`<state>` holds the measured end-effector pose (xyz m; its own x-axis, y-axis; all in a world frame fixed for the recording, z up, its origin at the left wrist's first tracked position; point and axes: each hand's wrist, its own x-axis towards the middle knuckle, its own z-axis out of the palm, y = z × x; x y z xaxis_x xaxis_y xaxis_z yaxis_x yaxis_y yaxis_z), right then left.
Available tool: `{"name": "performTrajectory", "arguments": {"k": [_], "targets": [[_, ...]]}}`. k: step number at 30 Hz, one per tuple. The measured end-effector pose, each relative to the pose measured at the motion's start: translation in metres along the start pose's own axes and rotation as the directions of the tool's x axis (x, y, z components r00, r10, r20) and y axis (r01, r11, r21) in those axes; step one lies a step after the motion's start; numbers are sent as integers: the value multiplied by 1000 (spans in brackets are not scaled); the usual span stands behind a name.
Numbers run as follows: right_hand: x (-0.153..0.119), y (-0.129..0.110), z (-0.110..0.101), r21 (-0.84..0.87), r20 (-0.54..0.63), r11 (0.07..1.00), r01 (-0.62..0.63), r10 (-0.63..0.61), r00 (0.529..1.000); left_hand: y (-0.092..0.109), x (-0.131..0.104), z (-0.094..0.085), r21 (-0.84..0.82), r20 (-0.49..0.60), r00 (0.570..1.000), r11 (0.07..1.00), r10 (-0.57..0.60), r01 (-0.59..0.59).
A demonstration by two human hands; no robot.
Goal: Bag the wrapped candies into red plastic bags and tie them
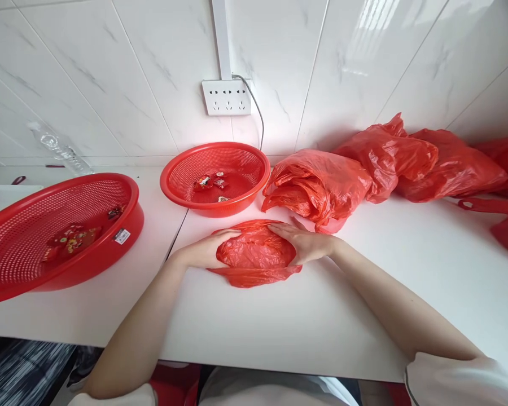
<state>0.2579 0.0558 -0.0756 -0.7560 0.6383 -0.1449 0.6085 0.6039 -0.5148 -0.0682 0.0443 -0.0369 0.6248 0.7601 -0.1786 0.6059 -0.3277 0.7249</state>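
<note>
Fingers of the left hand [205, 248] and right hand [311, 243] were partly hidden in folds of the open red plastic bag [256, 276]; the contents of the tied-up red plastic bags [325, 175] behind were concealed; the large red colander [88, 260] was cut off by the left edge; print on its label [121, 235] and on the small wrapped packets [78, 241] was too small to read; the right sleeve [457, 375] was cropped by the bottom edge.

Left hand [204, 249], right hand [310, 243] — at red bag [256, 252], perhaps partly inside, basket [215, 208] behind
</note>
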Motion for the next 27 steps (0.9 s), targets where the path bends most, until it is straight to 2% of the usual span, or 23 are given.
{"name": "performTrajectory", "arguments": {"k": [1, 3, 5, 6, 8, 9, 10, 12, 14, 16, 20, 23, 25, 27], "targets": [[-1, -3, -1, 1, -17, 1000, 5, -5, 1000, -1, 1, -1, -71, -32, 999, 997, -14, 12], [-4, -12, -6, 8, -83, 1000, 30, -29, 996, -1, 6, -1, -275, -175, 981, 961, -90, 39], [-6, -24, -13, 13, -166, 997, 70, -67, 984, 0, 13, -2, -539, -325, 909, 841, -262, 49], [-7, -30, -17, 11, -211, 996, 94, -89, 973, 0, 16, -3, -665, -347, 861, 745, -372, 53], [-8, -43, -26, -9, -297, 989, 148, -144, 944, 3, 21, -8, -847, -270, 793, 526, -546, 74], [-9, -48, -32, -24, -337, 984, 178, -175, 925, 4, 22, -12, -896, -206, 784, 434, -586, 89], [-9, -54, -37, -39, -370, 977, 208, -207, 906, 5, 22, -17, -924, -154, 788, 370, -595, 99], [-10, -64, -47, -59, -394, 962, 266, -267, 879, 7, 21, -27, -951, -91, 825, 295, -557, 94], [-10, -73, -58, -65, -401, 954, 293, -294, 867, 7, 21, -33, -968, -63, 863, 241, -500, 69], [-8, -81, -69, -78, -429, 955, 287, -292, 855, 5, 23, -33, -978, -114, 872, 207, -476, -15], [-1, -95, -88, -119, -536, 963, 241, -267, 801, -1, 31, -12, -946, -319, 807, 216, -498, -240], [4, -99, -94, -119, -598, 968, 223, -249, 762, -3, 35, 7, -940, -338, 792, 214, -508, -264], [7, -97, -93, -117, -600, 973, 200, -230, 766, -2, 34, 15, -942, -335, 798, 210, -501, -263], [11, -90, -89, -126, -572, 975, 182, -222, 789, 0, 33, 20, -944, -325, 814, 209, -482, -253]]}}
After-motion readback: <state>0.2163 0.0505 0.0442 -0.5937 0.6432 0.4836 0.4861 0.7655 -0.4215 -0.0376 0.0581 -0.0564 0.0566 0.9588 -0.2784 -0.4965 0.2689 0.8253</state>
